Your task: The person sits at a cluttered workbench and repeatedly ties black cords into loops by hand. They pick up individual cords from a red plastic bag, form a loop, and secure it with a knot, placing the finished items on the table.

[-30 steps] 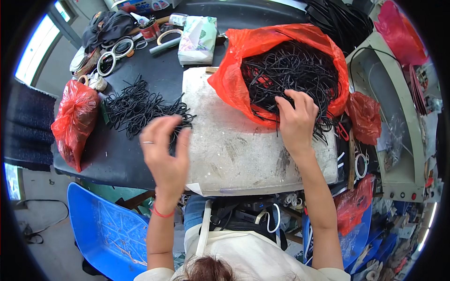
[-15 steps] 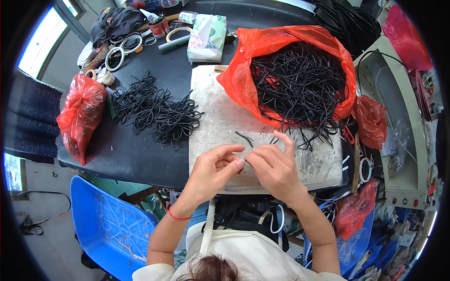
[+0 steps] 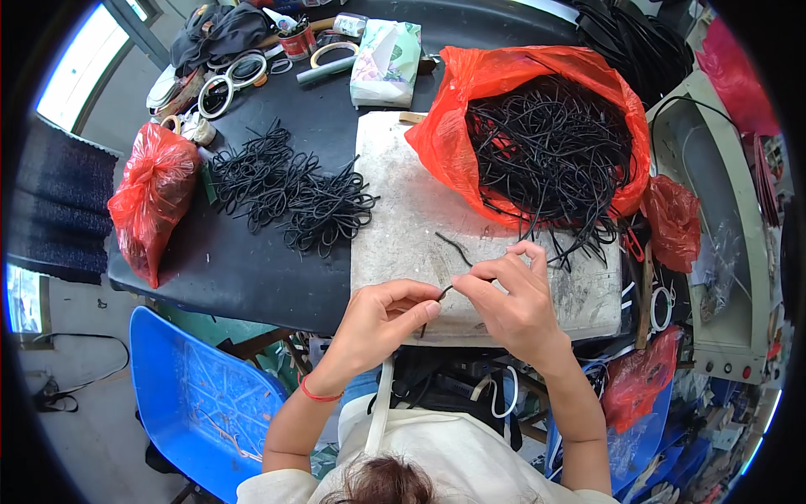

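Observation:
A short stretch of thin black cord runs between my two hands above the near part of the pale board. My left hand pinches it between thumb and fingers, and a dark end hangs just below the fingertips. Thumb and forefinger of my right hand are closed on the cord too, with the other fingers raised. Beyond them a black strand lies on the board; whether it joins the held cord I cannot tell. A red plastic bag stands open behind my right hand, full of tangled black cords.
Looped bundles of black cord lie on the dark tabletop at left, beside a tied red bag. A tissue pack and tape rolls sit farther back. A blue plastic bin is below left.
My fingertips have drawn slightly apart, and black cord now shows between them. The whole scene has shifted a little to the right in the picture.

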The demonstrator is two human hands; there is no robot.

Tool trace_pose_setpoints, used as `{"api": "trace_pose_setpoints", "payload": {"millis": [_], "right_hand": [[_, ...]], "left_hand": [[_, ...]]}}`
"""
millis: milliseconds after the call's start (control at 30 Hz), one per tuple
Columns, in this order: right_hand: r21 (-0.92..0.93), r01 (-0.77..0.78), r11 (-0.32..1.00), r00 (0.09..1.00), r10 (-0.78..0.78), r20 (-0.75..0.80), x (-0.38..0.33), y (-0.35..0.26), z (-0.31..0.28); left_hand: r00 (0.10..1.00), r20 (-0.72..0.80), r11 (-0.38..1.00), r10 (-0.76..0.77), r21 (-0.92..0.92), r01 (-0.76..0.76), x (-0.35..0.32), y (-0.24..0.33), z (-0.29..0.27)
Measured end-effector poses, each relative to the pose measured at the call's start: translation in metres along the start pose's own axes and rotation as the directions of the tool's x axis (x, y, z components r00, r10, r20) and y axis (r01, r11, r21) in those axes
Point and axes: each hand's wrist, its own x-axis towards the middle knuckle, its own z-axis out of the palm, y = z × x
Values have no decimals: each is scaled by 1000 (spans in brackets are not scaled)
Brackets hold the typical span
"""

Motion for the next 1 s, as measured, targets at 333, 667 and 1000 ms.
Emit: {"api": "trace_pose_setpoints", "payload": {"millis": [333,667,1000], "right_hand": [[-24,-227,974,945,214,-246,1,14,-8],[315,-331,890,922,375,-92,4,-31,25],[381,-358,853,909,411,-66,3,-33,22]], "left_hand": [[994,5,984,-105,-142,104,-6,3,-3],[984,-164,800,-65,-598,-47,12,-10,18],[960,-264,866,88,-456,-205,11,-9,23]]}}
